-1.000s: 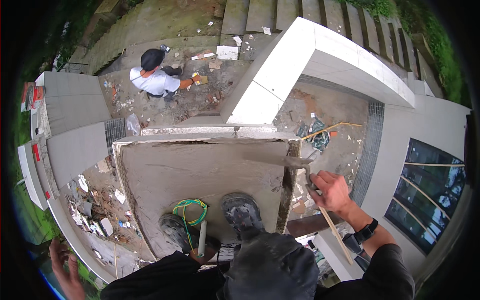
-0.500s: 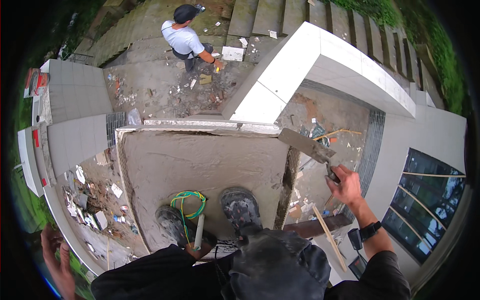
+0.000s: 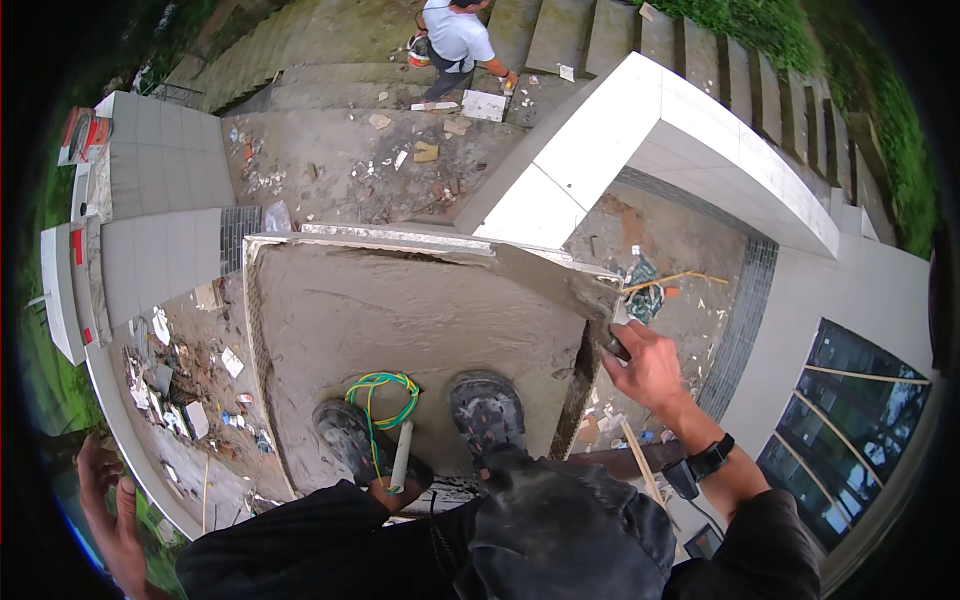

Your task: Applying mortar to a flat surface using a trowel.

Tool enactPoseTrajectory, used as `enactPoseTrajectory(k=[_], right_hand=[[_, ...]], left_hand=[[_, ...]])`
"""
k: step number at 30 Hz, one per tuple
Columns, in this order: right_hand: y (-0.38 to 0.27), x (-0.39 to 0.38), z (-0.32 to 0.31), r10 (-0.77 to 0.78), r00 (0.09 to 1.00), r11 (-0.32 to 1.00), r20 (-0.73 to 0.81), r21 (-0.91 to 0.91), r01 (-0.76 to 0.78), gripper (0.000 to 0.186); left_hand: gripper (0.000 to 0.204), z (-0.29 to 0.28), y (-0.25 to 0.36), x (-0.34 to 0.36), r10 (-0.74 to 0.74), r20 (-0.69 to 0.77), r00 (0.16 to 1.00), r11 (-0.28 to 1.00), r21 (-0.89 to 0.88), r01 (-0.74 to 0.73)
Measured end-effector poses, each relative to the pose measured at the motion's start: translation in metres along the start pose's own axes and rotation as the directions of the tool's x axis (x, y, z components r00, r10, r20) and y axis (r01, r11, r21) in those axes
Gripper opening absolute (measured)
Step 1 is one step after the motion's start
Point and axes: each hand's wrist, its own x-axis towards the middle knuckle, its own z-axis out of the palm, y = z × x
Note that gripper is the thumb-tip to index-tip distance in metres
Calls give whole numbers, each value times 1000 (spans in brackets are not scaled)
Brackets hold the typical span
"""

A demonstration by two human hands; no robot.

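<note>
Right hand: the right hand (image 3: 648, 365) is curled around the handle of a trowel (image 3: 548, 281), thumb and forefinger toward the neck; the palm side is hidden.
Left hand: the left hand (image 3: 112, 500), far out at the dim left rim, looks relaxed and half-curled, with nothing visible in it.
Trowel: its blade reaches ahead and leftward from the right hand, over the far right corner of the mortar; I cannot tell whether it lies fully flat.
Trowel handling: probably light and stiff, its thin blade perhaps flexing slightly; best held around the handle, well clear of the blade edge.
Wet mortar (image 3: 400, 320): spread to the left of the right hand, across the slab top; likely heavy, soft and sticky, taking marks easily (the ripples on its surface suggest as much), so better met with the blade than with fingers.
Mortar edge: rough and dark just below the right hand, perhaps crumbly, and no good hold.
Wire coil (image 3: 416, 398): green and yellow, well left of and below the right hand; probably springy and light.
Pipe (image 3: 402, 455): pale, beside the coil, between the two hands; likely rigid, easiest gripped mid-length.
Footing: the right shoe (image 3: 485, 415) stands on the mortar, between the hands; the surface could be slippery.
</note>
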Motion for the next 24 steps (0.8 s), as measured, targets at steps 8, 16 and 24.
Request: enactPoseTrajectory(k=[8,16,24], right_hand=[[-60,39,41,-302,947,953,-110,-43,299,30],[-17,7,-2,-82,989,990,124,126,66,28],[54,-18,-74,189,910,963,368,111,-245,25]], left_hand=[[66,-2,8,-3,-27,34,999,999,25,27],[66,0,-1,-6,-43,17,999,998,39,42],[65,2,3,-1,-23,15,1000,991,136,20]])
